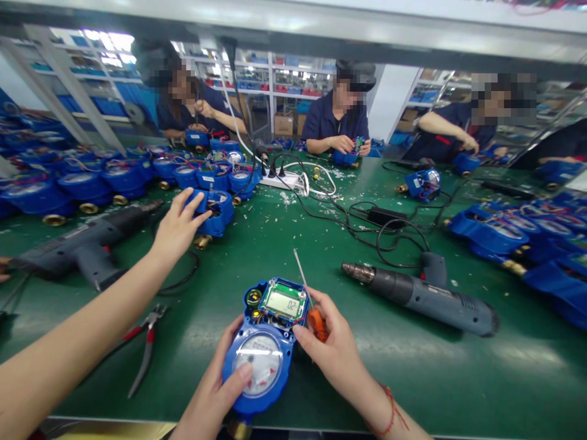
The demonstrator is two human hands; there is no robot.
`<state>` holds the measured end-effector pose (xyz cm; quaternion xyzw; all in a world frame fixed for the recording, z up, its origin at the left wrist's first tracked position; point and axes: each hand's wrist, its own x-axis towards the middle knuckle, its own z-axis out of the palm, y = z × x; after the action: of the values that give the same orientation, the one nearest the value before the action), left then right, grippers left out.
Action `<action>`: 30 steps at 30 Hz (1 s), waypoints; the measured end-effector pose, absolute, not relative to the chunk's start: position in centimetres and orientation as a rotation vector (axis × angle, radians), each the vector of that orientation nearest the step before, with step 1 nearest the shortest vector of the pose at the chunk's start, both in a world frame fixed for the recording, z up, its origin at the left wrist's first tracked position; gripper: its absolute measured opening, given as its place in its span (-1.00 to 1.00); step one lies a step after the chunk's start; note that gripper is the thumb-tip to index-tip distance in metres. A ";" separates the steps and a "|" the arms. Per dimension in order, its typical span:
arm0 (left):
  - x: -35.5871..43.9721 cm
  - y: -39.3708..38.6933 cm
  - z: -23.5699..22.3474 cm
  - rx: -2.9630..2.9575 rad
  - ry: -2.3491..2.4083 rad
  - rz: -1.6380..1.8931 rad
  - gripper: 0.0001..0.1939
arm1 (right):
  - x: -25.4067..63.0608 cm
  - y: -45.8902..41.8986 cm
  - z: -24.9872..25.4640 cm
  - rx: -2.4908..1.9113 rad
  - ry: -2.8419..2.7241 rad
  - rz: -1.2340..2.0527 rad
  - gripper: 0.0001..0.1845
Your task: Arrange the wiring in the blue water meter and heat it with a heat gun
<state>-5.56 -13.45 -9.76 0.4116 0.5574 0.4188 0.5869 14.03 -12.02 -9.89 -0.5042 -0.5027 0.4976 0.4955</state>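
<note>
Blue plastic is housing the water meter [265,348] lying at the near edge of the green counter [321,244], between the person's two hands. The left hand [215,391] is gripping the meter's round dial from below, its thumb pressing on the glass. The right hand [332,345] is steadying the meter's right side while its fingers [305,339] are clenching an orange-handled screwdriver [312,305], whose thin shaft is pointing up and away. The meter's cover is off, so a green circuit board and a small display are showing; the display is reading "02".

From the left, another person's bare arm is reaching across the counter, its hand [178,223] touching a blue meter [215,214] farther back. A dark heat gun [82,244] is lying on the left, and a second heat gun [422,296] on the right, its metal nozzle pointing towards the held meter. Red-handled pliers [144,348] are lying at near left. Black cables [367,226] are trailing over the middle to a white power strip [284,179]. Rows of blue meters are crowding both sides, and three people are sitting along the far edge.
</note>
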 end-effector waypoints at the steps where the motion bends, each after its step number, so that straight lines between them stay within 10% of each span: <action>1: -5.6 -13.4 -9.8 1.013 1.301 0.980 -0.25 | 14.0 -12.0 -9.8 -1.227 -1.222 1.192 -0.41; 30: -4.3 -10.2 -6.8 1.863 1.457 1.024 -0.49 | 13.8 -13.6 -9.5 -1.050 -1.491 0.737 -0.30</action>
<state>-4.26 -10.23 -6.82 0.6943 0.5429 0.3816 0.2785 13.76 -13.56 -9.46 -0.4444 -0.6309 0.3120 0.5541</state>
